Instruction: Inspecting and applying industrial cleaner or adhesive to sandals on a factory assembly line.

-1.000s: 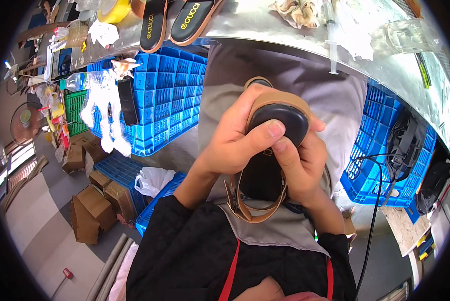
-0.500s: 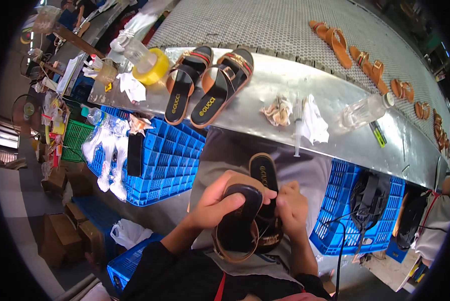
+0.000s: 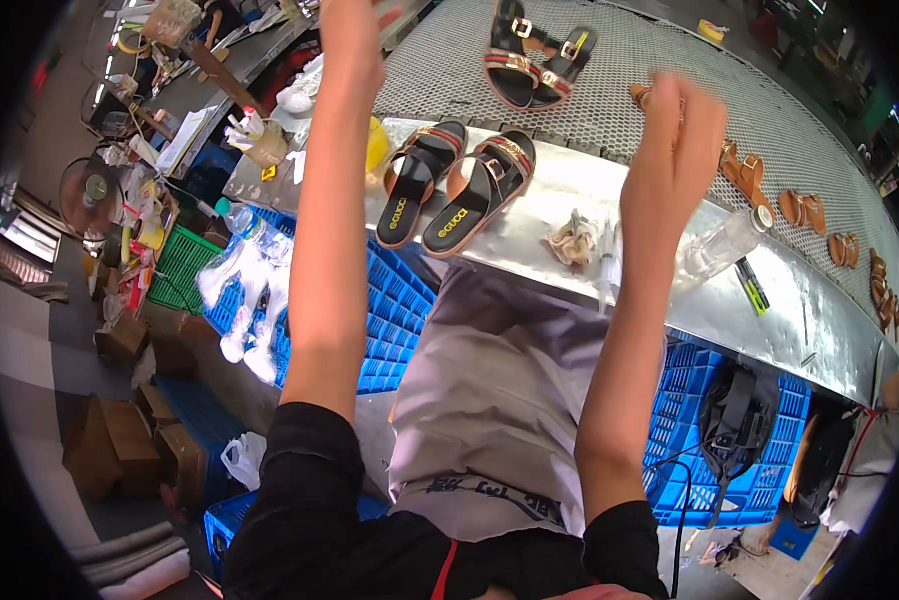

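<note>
Both arms stretch out over the bench toward the belt. My left hand (image 3: 353, 45) is at the top edge, partly cut off. One finger sticks out to the right, and nothing shows in its grip. My right hand (image 3: 672, 145) hangs above the bench's back edge, slightly blurred, fingers extended and holding nothing visible. Between the hands, a pair of black sandals (image 3: 541, 62) with buckles and striped bands lies on the mesh belt, touched by neither hand. Closer to me, a left black sandal (image 3: 405, 205) and a right black sandal (image 3: 466, 215) stand side by side on the metal bench.
Crumpled paper (image 3: 572, 240), a syringe (image 3: 606, 262), a clear bottle (image 3: 721, 245) and a green-black cutter (image 3: 752, 288) lie on the bench. Several brown sandals (image 3: 747, 172) line the mesh belt (image 3: 439, 70). Blue crates (image 3: 394, 315) stand below; a fan (image 3: 93, 192) is at left.
My hands have moved from my lap, where they held black sandals, far forward over the bench. Those sandals are gone from my lap; a black pair now shows on the belt.
</note>
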